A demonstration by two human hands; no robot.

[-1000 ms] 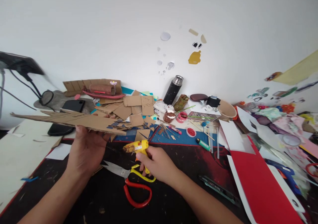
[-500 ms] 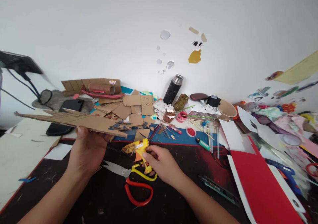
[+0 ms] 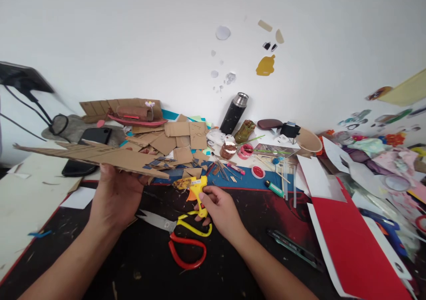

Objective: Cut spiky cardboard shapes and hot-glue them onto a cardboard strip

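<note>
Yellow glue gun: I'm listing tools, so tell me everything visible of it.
The yellow glue gun looks plastic, with a pale label, an orange trigger and a brown-stained front end pointing left. It is in the grip of the right hand, which partly hides its lower end, near the scissors; contact with them is unclear.

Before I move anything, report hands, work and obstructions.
Left fingers holding corrugated cardboard piece. Right fingers holding yellow glue gun. Possible obstruction: scissors on black mat, near right fingers.
</note>
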